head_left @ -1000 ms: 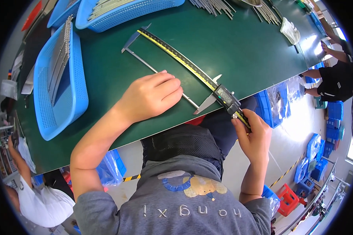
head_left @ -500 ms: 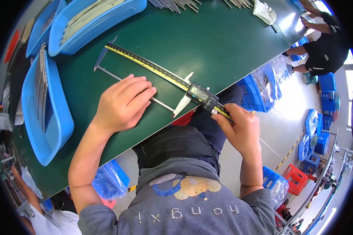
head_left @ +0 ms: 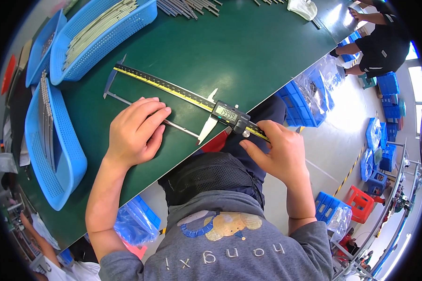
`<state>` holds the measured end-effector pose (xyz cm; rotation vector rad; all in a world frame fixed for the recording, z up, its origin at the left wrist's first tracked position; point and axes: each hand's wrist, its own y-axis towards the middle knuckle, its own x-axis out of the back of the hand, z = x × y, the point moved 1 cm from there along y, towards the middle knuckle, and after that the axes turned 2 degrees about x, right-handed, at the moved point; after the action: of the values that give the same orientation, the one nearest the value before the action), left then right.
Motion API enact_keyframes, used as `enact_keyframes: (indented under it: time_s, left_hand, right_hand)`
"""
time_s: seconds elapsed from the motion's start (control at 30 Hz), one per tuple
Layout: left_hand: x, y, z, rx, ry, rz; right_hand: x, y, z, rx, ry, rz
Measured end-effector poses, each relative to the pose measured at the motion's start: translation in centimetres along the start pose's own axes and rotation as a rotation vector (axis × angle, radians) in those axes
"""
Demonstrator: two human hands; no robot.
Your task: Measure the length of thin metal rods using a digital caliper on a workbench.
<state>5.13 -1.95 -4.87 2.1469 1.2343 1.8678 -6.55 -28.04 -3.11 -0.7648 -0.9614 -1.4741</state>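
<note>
A long digital caliper (head_left: 173,90) with a black and yellow scale lies aslant over the green table, its jaws spread wide. Between the jaws runs a thin metal rod (head_left: 183,129), reaching from the far jaw to the sliding one. My left hand (head_left: 136,131) is closed over the middle of this rod, its fingers curled and covering that stretch. At the caliper's near end, my right hand (head_left: 281,147) has its fingers around the tail of the beam. Its thumb sits just below the small roller, apart from it.
Blue perforated baskets (head_left: 103,42) with metal rods stand on the table (head_left: 248,51) at the left. Loose rods (head_left: 187,7) and a white glove (head_left: 303,8) lie along the far side. Blue crates (head_left: 305,105) stand on the floor at right. A person in black (head_left: 384,47) is at far right.
The view has shifted, moving most things slightly left and down. My right thumb has come off the roller, and the caliper's display reads differently. My left hand stays on the rod.
</note>
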Motion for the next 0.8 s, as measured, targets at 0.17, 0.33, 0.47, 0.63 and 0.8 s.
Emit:
enact_keyframes:
  time_s: [0.17, 0.33, 0.47, 0.63, 0.8]
  left_hand:
    - [0.0, 0.3, 0.1, -0.011, 0.002, 0.005]
    - [0.1, 0.3, -0.3, -0.097, 0.081, 0.035]
    - [2.4, 2.1, -0.4, -0.190, 0.208, -0.144]
    - [5.8, 7.5, 5.3, 0.054, 0.442, -0.313]
    - [3.3, 7.1, 12.6, 0.690, 0.272, -0.114]
  right_hand:
    - [0.0, 0.3, 0.0, -0.022, 0.005, 0.015]
    - [-0.3, 0.9, -0.2, -0.072, -0.056, -0.008]
    - [-0.2, 0.8, -0.4, -0.054, -0.026, -0.044]
    - [-0.9, 1.0, -0.8, -0.045, 0.019, -0.056]
    - [-1.4, 0.7, -0.9, 0.018, 0.023, -0.101]
